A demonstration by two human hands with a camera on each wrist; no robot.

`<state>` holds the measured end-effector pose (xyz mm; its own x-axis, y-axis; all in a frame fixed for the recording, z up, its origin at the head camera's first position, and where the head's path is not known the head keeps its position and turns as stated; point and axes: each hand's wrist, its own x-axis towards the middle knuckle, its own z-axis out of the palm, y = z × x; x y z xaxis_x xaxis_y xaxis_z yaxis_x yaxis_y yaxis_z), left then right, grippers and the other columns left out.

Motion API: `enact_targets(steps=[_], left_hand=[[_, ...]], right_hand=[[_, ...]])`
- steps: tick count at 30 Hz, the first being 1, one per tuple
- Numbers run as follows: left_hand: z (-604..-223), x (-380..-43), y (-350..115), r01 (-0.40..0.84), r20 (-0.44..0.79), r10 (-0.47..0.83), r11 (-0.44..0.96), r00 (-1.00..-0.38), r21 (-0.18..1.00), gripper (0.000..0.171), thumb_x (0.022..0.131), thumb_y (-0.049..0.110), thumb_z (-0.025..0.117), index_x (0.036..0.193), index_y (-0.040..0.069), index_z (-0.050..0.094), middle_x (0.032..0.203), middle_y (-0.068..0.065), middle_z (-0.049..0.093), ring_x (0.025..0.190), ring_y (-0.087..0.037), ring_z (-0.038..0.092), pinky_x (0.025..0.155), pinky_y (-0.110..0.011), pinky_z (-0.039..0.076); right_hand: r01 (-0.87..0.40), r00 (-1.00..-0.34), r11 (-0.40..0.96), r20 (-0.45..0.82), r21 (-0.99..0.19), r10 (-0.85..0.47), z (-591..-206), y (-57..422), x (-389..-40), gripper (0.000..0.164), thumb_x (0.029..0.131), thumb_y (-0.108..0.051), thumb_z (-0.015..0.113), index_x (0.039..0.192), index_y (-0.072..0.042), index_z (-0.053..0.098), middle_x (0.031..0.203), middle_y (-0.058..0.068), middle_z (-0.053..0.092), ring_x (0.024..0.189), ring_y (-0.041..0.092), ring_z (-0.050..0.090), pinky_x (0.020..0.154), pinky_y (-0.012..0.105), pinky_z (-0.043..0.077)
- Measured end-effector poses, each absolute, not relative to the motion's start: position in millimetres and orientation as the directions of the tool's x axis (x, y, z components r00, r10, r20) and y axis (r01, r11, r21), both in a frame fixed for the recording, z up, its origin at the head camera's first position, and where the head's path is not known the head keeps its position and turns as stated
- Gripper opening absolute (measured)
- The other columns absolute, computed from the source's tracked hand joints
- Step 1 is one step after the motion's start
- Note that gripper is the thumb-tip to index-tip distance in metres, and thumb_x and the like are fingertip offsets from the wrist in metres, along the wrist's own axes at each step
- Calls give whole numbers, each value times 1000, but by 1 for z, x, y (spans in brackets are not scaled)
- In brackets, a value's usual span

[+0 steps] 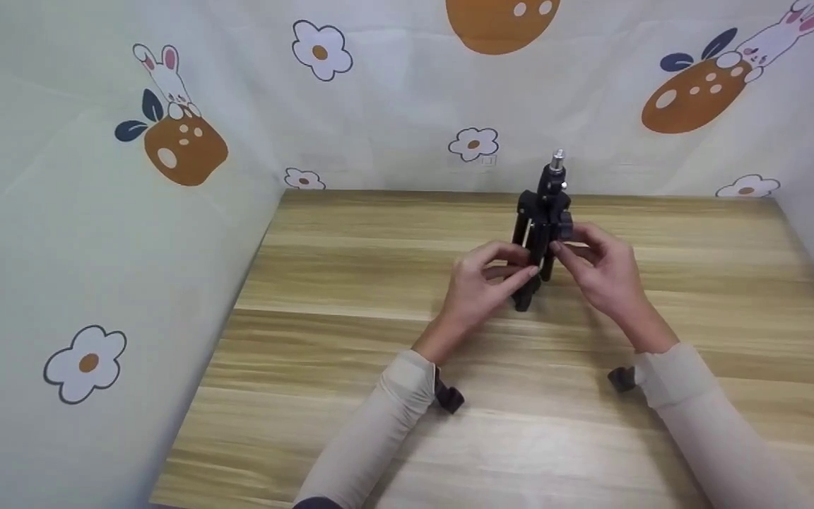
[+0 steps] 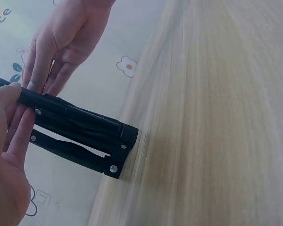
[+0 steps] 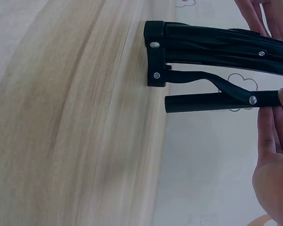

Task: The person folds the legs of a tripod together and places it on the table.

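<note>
A black folding tripod stand (image 1: 543, 212) with a silver stud on top stands upright near the back of the wooden table. Its legs lie folded almost parallel to the centre pole. My left hand (image 1: 481, 286) pinches a leg on the near left side between thumb and fingers. On the other side, my right hand (image 1: 608, 276) pinches another leg (image 3: 203, 101), which sits slightly apart from the rest in the right wrist view. The riveted lower bracket (image 2: 120, 153) shows in the left wrist view, close to the tabletop.
The wood-grain table (image 1: 322, 339) meets a patterned cloth wall (image 1: 393, 106) behind the stand. Another cloth wall (image 1: 18, 283) runs along the left edge. Dark wrist mounts (image 1: 451, 399) stick out inward from both cuffs.
</note>
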<state>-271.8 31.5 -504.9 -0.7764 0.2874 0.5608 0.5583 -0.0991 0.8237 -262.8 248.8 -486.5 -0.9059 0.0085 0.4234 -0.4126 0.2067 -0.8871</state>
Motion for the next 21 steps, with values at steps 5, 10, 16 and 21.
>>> enact_targets(steps=[5,10,16,21], left_hand=[[-505,-271,33,562,563,278,-91,-778,822,24,91,3,86,111,-4,75,108,-18,79,101,-13,77,92,-31,71],[-507,-271,33,562,561,272,-81,-782,823,23,92,4,86,111,-4,75,108,-17,79,102,-12,78,92,-30,71],[-507,-271,33,566,561,273,-68,-781,822,23,93,5,86,111,-3,75,108,-16,79,102,-13,78,91,-29,71],[-507,-271,33,564,559,273,-70,-783,823,23,93,5,86,111,-4,74,108,-17,79,102,-14,78,91,-30,71]], right_hand=[[-395,-913,199,407,-897,18,-487,249,-262,23,98,2,76,121,7,74,111,-7,79,109,11,79,99,26,66],[-390,-916,188,401,-901,20,-487,248,-263,24,98,4,76,121,8,74,112,-7,79,110,10,78,99,26,66],[-384,-918,191,395,-903,22,-488,247,-263,23,98,4,76,120,8,74,112,-7,78,109,10,78,100,26,66],[-386,-918,197,397,-901,20,-488,246,-262,22,98,4,76,119,7,74,111,-7,78,110,10,77,101,28,66]])
